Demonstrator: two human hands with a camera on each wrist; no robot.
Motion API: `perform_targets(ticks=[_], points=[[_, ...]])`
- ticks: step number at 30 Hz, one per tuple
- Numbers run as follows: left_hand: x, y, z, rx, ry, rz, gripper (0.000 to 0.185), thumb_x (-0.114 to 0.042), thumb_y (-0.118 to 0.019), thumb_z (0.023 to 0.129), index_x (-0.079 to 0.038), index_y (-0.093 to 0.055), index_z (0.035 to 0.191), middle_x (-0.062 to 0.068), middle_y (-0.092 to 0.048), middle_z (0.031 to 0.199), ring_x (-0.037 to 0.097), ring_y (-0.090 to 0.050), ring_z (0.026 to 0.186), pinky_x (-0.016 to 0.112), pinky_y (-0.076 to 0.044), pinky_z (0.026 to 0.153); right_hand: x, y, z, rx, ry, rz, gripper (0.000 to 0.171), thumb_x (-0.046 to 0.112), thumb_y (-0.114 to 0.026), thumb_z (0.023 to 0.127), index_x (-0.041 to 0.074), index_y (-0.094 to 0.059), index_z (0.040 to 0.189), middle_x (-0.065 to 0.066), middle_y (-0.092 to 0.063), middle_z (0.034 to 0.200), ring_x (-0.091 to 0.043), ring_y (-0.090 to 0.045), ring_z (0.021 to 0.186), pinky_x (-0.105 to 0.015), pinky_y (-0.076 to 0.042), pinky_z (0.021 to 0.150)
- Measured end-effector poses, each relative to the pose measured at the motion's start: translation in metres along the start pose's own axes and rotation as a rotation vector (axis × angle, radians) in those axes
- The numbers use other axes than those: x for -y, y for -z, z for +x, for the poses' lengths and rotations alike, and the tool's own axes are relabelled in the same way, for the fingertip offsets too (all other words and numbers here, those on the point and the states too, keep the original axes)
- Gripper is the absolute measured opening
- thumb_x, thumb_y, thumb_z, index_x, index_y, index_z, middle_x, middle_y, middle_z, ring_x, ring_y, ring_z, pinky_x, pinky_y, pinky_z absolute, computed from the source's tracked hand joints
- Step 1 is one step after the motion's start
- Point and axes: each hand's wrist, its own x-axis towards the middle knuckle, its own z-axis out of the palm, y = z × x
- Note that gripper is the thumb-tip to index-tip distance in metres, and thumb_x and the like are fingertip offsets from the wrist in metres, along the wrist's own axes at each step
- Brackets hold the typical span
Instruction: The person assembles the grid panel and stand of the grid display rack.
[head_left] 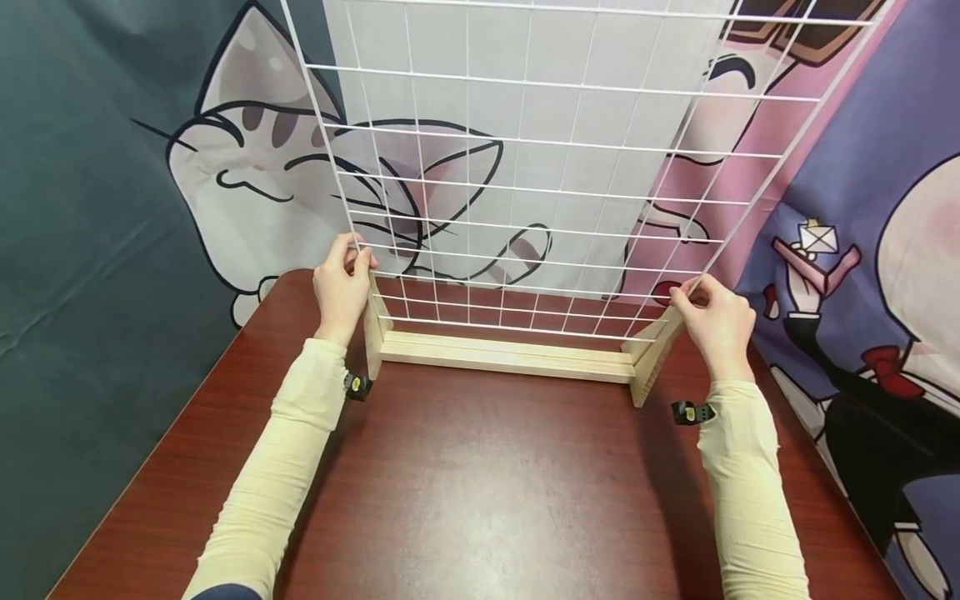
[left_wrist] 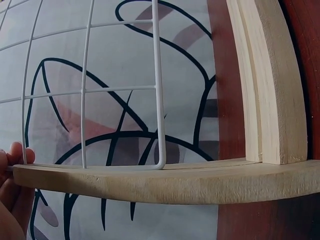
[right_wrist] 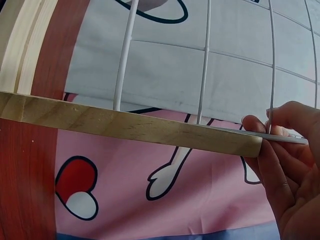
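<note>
A white wire grid panel [head_left: 468, 77] stands up from a pale wooden stand, its lower end between the two side boards. With thumb and fingers, my left hand [head_left: 342, 290] pinches the panel's left edge wire just at the top of the left side board [left_wrist: 150, 187]. My right hand [head_left: 718, 323] pinches the right edge wire at the top of the right side board [right_wrist: 135, 127]. In the left wrist view, the panel's rounded bottom corner lies along the board's inner face, short of the grooved crossbar [head_left: 510, 354].
The stand rests on a reddish-brown table [head_left: 480, 483]. Behind it hangs a cloth backdrop [head_left: 247, 183] with cartoon cats, and more printed cloth [head_left: 810, 200] hangs on the right. Small black devices are strapped at both wrists.
</note>
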Motion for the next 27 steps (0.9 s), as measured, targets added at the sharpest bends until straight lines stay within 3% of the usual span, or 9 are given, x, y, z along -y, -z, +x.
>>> perform_targets(ticks=[21,27], points=[[0.0000,0.0002,-0.0017,-0.005,0.015,0.028,0.009,-0.014,-0.060,0.093,-0.009,-0.063,0.099,0.009,-0.074,0.079,-0.019,-0.042,0.062,0.029,-0.038,0.068,0.0002,-0.0019,0.0014,0.014,-0.007,-0.014,0.020,0.025,-0.066,0.084,0.006,-0.064,0.084,-0.017,-0.071,0.075,-0.043,-0.063,0.075,-0.050,-0.036,0.066],[0.0005,-0.0003,-0.0010,0.013,0.006,0.024,0.010,-0.015,-0.059,0.094,-0.008,-0.062,0.100,0.009,-0.074,0.080,-0.017,-0.046,0.064,0.029,-0.040,0.068,-0.0025,-0.0013,0.0001,0.011,-0.021,0.017,0.031,0.038,-0.067,0.084,0.006,-0.065,0.083,-0.019,-0.071,0.077,-0.042,-0.065,0.076,-0.046,-0.037,0.068]])
